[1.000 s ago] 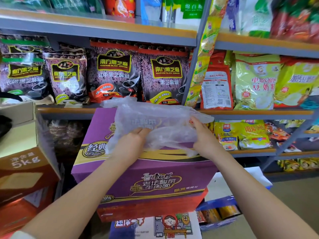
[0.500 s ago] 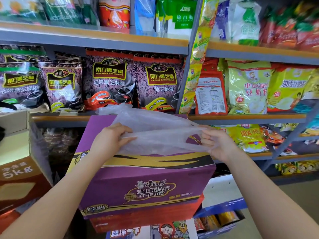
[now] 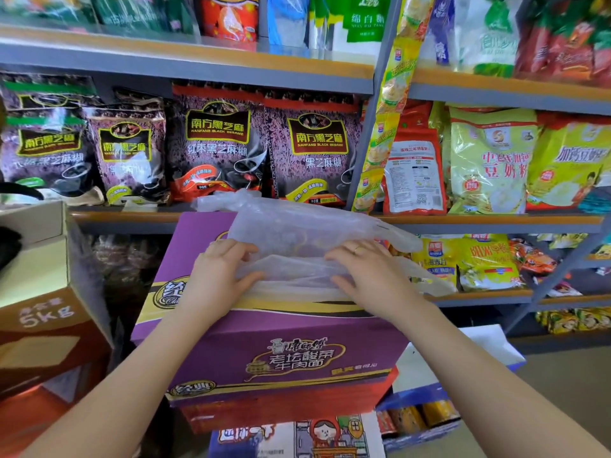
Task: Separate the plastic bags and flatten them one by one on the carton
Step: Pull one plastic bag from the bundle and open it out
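Two hands, our left hand [image 3: 215,279] and right hand [image 3: 370,276], press flat, fingers straight, on one clear plastic bag [image 3: 297,246] spread atop one purple carton [image 3: 264,352].

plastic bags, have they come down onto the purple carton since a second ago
Yes. The plastic bags, earlier lifted above the purple carton, now lie lower, pressed on its top by both hands.

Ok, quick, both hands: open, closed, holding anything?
Left hand: open, fingers laid flat on the plastic bags atop the purple carton.
Right hand: open, fingers spread, pressing the same bags down.
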{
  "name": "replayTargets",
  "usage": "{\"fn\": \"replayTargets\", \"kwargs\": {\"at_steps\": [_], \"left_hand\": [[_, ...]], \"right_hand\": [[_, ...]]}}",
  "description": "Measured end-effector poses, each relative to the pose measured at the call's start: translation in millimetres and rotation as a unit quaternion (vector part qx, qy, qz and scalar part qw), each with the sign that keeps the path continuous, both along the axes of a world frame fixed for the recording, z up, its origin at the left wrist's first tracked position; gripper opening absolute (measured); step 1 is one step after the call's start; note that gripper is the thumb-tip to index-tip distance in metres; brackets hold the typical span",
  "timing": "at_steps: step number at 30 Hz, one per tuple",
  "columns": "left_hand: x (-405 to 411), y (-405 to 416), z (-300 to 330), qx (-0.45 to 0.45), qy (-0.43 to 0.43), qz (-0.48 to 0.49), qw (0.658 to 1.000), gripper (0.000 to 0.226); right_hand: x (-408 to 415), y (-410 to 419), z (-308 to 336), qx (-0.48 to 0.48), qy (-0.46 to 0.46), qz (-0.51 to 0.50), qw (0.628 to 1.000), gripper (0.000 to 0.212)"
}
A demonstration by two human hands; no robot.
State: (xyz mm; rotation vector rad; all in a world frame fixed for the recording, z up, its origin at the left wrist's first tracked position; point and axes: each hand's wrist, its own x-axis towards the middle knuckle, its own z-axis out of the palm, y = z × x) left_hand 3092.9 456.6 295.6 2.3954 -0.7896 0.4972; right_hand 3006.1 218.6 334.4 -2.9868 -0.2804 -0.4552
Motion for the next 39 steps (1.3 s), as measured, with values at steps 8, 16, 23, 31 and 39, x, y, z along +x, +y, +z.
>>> {"fn": "replayTargets", "kwargs": {"at_steps": [8, 16, 23, 31, 39], "left_hand": [[-3.9, 27.2, -3.6, -0.066, 0.009, -0.005, 0.998, 0.011], [-5.5, 46.6, -9.0, 0.081, -0.045, -0.138, 0.986, 0.047], [-19.7, 29.4, 25.1, 0.067, 0.010, -0.143, 0.987, 0.036], [-14.2, 17.8, -1.8, 0.163, 0.071, -0.146, 0.973, 0.074], [4.5, 5.7, 3.0, 0.137, 0.138, -0.039, 0.980, 0.062]], "right_hand": [[16.9, -13.2, -6.9, 0.041, -0.065, -0.087, 0.993, 0.010], [-2.2, -30.1, -3.5, 0.084, 0.140, 0.015, 0.987, 0.025], [-2.9, 16.6, 17.0, 0.082, 0.072, 0.009, 0.994, 0.046], [12.4, 25.9, -2.3, -0.021, 0.178, 0.037, 0.983, 0.036], [33.6, 12.8, 8.3, -0.031, -0.113, 0.044, 0.992, 0.020]]}}
